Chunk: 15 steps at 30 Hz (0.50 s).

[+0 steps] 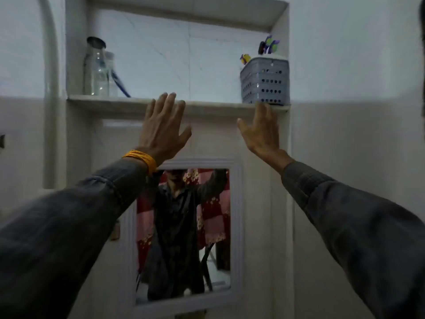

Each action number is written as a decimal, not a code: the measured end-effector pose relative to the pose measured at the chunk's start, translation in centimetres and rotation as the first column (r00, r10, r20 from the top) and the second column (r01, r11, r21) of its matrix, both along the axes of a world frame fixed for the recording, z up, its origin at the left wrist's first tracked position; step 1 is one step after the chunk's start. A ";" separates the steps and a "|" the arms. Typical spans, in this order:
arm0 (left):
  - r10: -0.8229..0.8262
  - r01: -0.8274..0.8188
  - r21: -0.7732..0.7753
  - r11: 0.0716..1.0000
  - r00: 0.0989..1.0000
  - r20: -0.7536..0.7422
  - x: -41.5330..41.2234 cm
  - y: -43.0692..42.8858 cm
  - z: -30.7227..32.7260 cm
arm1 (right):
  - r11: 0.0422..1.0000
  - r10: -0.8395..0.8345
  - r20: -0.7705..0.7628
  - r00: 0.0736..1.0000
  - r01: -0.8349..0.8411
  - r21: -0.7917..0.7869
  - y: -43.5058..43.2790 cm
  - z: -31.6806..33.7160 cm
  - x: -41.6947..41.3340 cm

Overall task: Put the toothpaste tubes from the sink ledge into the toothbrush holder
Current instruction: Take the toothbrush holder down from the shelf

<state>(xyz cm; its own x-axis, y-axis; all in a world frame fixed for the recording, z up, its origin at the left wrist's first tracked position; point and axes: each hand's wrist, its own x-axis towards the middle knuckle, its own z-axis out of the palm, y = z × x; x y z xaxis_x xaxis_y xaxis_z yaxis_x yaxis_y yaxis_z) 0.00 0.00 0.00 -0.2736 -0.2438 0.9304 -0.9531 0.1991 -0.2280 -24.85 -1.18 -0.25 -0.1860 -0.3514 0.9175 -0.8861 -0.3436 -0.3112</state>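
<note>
Head cam: toothbrush holder (pixel 265 81) upright on shelf (pixel 115 99); left hand (pixel 162 128), right hand (pixel 261 128) fingers spread, empty.

Grey perforated toothbrush holder (pixel 265 82) upright on shelf (pixel 128 102)

My left hand (pixel 162 130) and right hand (pixel 259 132) are raised, fingers spread, before the shelf (pixel 207 106). Its middle lies bare between the glass bottles (pixel 99 67) at the left corner and the grey toothbrush holder (pixel 265 82) at the right corner, just above my right fingertips.
</note>
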 end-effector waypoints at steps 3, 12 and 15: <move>-0.052 0.052 -0.001 0.999 0.998 0.034 -2.1 -2.1 3.0 | 1.000 0.016 0.180 0.983 -0.012 -0.021 -0.7 3.8 -2.2; 0.079 -0.087 0.079 0.993 0.992 0.099 -5.2 -6.6 7.4 | 1.000 -0.019 0.258 0.966 0.014 0.022 -4.1 9.4 -3.7; 0.085 -0.093 0.079 0.993 0.992 0.093 -5.2 -6.6 7.4 | 1.000 0.023 0.335 0.942 -0.025 0.002 -4.7 9.5 -3.5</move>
